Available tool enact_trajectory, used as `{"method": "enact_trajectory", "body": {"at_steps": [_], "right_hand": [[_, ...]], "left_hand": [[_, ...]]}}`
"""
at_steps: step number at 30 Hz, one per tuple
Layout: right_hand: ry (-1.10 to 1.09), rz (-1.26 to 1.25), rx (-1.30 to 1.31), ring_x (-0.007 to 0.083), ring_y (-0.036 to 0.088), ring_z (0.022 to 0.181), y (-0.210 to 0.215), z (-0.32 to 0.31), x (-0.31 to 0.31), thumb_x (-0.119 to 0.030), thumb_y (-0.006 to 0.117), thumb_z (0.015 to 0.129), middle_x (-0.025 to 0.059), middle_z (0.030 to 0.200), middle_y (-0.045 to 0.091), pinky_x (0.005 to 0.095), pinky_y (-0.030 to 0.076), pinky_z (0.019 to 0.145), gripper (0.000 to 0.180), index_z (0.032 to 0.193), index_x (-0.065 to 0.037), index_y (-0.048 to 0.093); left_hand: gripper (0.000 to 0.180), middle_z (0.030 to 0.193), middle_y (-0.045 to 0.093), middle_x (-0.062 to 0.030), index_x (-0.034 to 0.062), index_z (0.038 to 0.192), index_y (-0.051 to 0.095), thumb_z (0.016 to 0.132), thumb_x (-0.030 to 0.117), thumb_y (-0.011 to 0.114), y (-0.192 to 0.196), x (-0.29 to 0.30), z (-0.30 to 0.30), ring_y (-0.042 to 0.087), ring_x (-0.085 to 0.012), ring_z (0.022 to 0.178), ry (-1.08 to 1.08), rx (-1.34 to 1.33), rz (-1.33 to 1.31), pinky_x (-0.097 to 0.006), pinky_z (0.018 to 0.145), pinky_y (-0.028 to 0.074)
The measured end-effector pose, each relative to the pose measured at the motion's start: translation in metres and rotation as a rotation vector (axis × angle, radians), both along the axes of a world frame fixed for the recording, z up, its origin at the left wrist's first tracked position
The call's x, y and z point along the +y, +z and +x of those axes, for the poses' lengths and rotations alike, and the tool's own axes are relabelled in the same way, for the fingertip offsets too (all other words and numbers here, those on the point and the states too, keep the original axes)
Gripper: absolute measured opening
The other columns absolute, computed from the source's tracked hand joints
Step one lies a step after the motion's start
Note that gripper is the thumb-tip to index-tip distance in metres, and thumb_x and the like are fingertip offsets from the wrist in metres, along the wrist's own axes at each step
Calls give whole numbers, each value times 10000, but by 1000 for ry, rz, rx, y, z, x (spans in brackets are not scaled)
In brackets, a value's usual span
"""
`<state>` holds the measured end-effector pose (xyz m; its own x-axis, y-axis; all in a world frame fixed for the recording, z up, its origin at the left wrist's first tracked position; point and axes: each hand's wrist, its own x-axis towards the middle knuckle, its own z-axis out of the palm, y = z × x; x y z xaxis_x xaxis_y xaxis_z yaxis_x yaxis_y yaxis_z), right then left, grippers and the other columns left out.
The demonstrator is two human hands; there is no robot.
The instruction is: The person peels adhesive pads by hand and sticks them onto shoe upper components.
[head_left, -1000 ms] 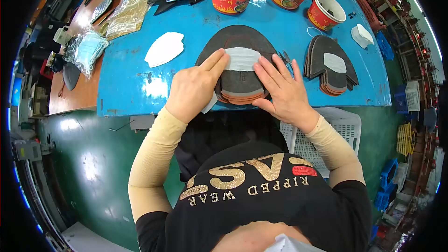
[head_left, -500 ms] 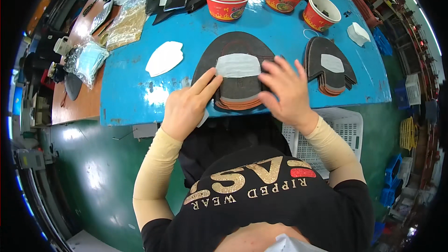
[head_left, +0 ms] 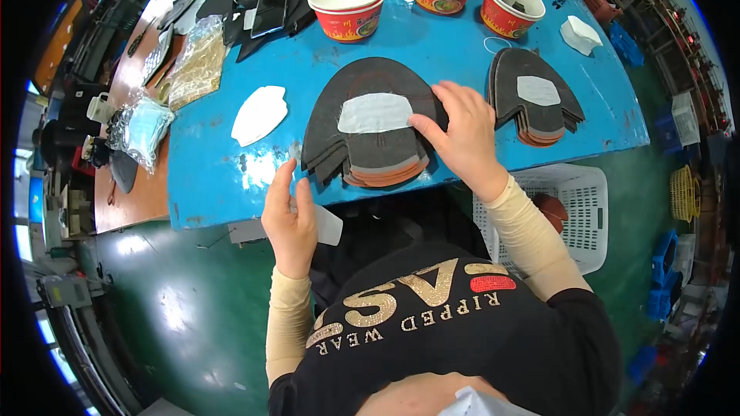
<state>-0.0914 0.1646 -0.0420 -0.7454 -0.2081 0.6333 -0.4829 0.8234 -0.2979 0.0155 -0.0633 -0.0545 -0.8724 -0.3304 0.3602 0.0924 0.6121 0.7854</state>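
In front of me lies a stack of dark grey, curved-top fabric pieces point(head_left: 366, 81) with orange-brown edges at the near side. A light grey patch point(head_left: 375, 113) sits flat on its top piece. My right hand point(head_left: 466, 131) rests at the stack's right side, thumb at the patch's right end, fingers stretched along the edge. To the left of the stack, my left hand point(head_left: 290, 223) is off it, its index finger and thumb raised apart. A pale patch-like piece point(head_left: 329, 226) sticks out from this hand's lower fingers, which are partly hidden.
A second stack of dark pieces point(head_left: 532, 69) with a grey patch stands right. White cut pieces point(head_left: 260, 115) lie left. Red paper tubs point(head_left: 348, 23) and a phone point(head_left: 271, 9) are farther back. A white plastic basket point(head_left: 582, 212) stands below the table's right edge.
My left hand has come off the stack, moving down and left with the pale piece. My right hand has settled at the patch's right end and the stack's edge.
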Motion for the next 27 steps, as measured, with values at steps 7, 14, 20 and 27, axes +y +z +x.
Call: {"method": "enact_trajectory", "body": {"at_steps": [7,14,20,27], "right_hand": [[485,-212,170,279,562,928,-2,9,-3,-20,639,693,93,987,592,363,439,793,275,959,-48,576],[191,-921,-141,51,513,734,30,17,41,-61,548,866,24,859,553,214,472,637,141,993,-28,497],[-44,-1180,-386,74,520,527,20,-57,190,-119,565,854,17,746,604,190,370,407,173,1004,-49,517],[-236,-834,-530,82,515,528,9,-61,214,-123,582,825,18,736,608,199,370,421,192,999,-42,565]], "left_hand": [[286,1087,588,-183,-11,1110,562,844,94,578,-2,11,-6,576,-310,994,30,-3,-197,-341,826,457],[240,1002,618,-96,-6,1114,558,891,70,517,2,1,-2,567,-131,851,94,30,-142,-228,709,438],[275,733,428,18,8,1114,524,951,201,416,30,17,-4,372,-43,605,-83,-18,559,-181,525,310],[393,764,354,9,17,1170,442,913,286,316,47,42,-15,332,-61,596,-368,-109,1038,-186,516,273]]}}
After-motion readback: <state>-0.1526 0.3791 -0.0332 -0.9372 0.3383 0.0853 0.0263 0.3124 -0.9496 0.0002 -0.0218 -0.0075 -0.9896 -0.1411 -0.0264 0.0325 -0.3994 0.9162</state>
